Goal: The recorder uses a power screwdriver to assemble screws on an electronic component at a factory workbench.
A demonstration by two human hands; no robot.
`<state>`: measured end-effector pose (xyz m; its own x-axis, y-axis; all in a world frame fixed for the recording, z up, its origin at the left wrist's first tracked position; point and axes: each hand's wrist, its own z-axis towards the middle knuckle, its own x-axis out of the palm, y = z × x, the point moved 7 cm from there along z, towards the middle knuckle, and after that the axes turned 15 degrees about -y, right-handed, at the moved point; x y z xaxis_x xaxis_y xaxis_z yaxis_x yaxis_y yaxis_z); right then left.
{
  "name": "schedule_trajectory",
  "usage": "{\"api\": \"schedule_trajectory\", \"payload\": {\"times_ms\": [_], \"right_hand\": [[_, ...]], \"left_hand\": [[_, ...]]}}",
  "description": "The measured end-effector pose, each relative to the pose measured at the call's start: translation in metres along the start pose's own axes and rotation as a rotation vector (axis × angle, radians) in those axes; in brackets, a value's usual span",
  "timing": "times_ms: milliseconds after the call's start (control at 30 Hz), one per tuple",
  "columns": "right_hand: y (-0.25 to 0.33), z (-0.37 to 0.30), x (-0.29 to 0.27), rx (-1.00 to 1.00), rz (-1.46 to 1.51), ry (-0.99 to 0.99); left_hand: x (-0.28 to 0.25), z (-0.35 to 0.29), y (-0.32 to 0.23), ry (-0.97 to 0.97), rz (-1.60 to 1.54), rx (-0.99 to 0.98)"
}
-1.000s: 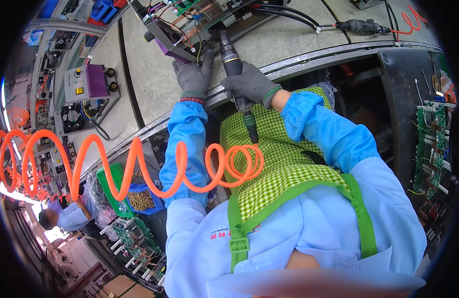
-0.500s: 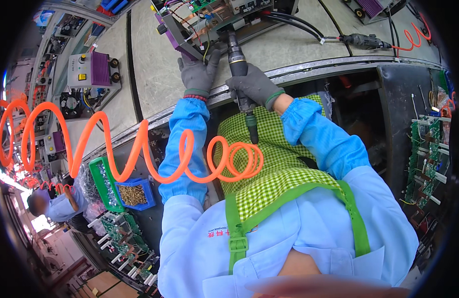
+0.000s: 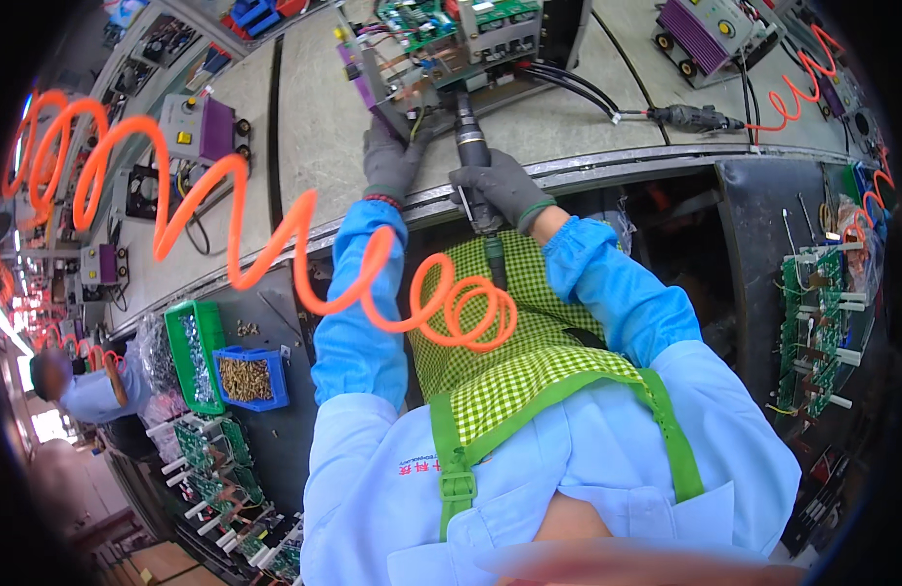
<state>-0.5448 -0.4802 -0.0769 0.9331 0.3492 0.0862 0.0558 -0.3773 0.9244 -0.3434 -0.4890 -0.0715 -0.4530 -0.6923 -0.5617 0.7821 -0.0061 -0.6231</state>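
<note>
My right hand (image 3: 504, 186), in a grey glove, is wrapped round a black air screwdriver (image 3: 473, 146). The tool's far end reaches into the lower front of an open machine chassis (image 3: 509, 95) with green circuit boards (image 3: 412, 31) inside; the tip is hidden. An orange coiled hose (image 3: 319, 301) trails from the green fitting at the tool's rear. My left hand (image 3: 392, 164), also gloved, grips the near left corner of the chassis by its purple side panel (image 3: 357, 76), thumb and fingers on either side; some fingertips are hidden.
A green bin (image 3: 214, 332) and a blue bin of brass-coloured fasteners (image 3: 281, 376) stand at left. Circuit board assemblies (image 3: 812, 322) lie at right. On the bench sit purple-sided units (image 3: 209, 132), black cables (image 3: 578, 86) and another air tool (image 3: 695, 118). Someone works at far left.
The whole view has shifted, so the chassis and bench show lower and more of them is visible. The orange hose has swung. Both hands and the screwdriver keep their places at the chassis.
</note>
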Motion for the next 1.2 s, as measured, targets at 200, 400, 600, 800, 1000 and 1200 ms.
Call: {"api": "schedule_trajectory", "payload": {"times_ms": [200, 400, 600, 800, 1000, 1200], "right_hand": [[-0.010, 0.000, -0.010, 0.039, 0.112, -0.062], [-0.004, -0.022, -0.016, 0.016, 0.091, 0.016], [-0.015, -0.010, -0.136, 0.327, -0.087, 0.283], [0.093, -0.127, -0.027, 0.298, -0.346, 0.491], [0.143, -0.110, 0.028, 0.174, 0.057, 0.632], [0.136, -0.063, -0.088, -0.148, -0.274, 0.268]], "left_hand": [[0.014, 0.002, -0.031, 0.044, -0.045, -0.048], [-0.002, 0.005, -0.028, 0.053, 0.027, -0.162], [-0.020, 0.005, -0.045, 0.315, 0.402, 0.003], [-0.130, -0.061, -0.220, -0.114, 0.054, 1.003], [-0.229, -0.036, -0.145, 0.110, 0.062, 0.269], [-0.427, -0.069, 0.031, -0.542, 0.529, -0.410]]}}
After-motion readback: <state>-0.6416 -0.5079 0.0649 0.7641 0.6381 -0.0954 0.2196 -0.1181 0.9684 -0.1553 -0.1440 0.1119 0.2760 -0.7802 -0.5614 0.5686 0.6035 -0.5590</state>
